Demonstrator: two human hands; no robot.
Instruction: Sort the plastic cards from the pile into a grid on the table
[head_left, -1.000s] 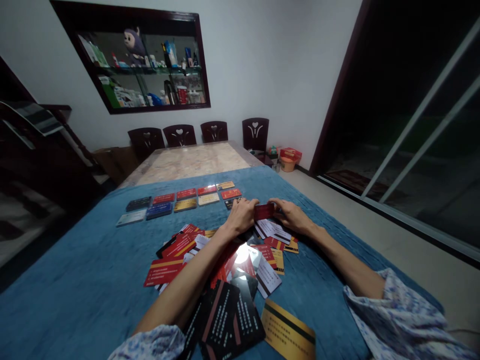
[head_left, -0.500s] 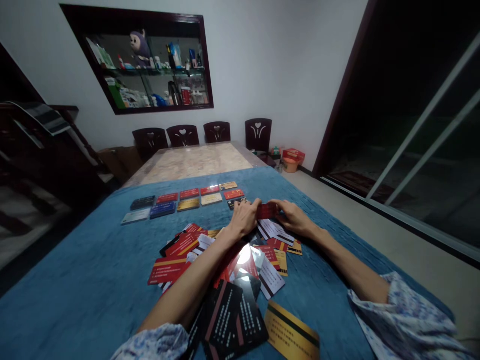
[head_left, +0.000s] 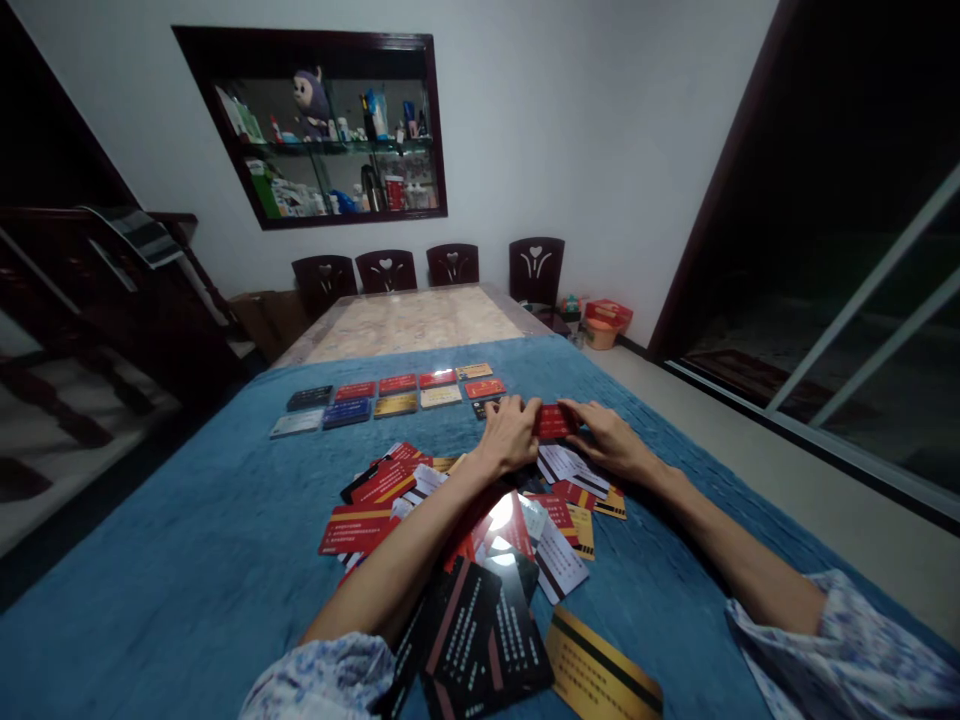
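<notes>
Beyond the loose pile, my left hand (head_left: 511, 432) and my right hand (head_left: 606, 437) close on the two ends of a red card (head_left: 556, 421). Whether it is one card or a small stack, I cannot tell. Beneath my forearms spreads a heap of mixed cards: red cards (head_left: 356, 528), white cards (head_left: 561, 562), black cards (head_left: 484, 635) and a gold card (head_left: 604, 668) nearest me. Past my left hand, neat stacks stand in rows, among them a blue stack (head_left: 346, 412), a gold stack (head_left: 395, 405) and a black stack (head_left: 487, 408), partly hidden by my fingers.
A blue cloth (head_left: 225, 530) covers the near part of the table, with the bare stone-patterned tabletop (head_left: 427, 320) behind it. Dark chairs (head_left: 536, 268) line the far end. A wall cabinet (head_left: 345, 130) and a sliding glass door (head_left: 840, 300) lie beyond.
The camera has turned slightly left, so the whole scene sits further right. Both hands keep hold of the red card, whose face now shows a little more.
</notes>
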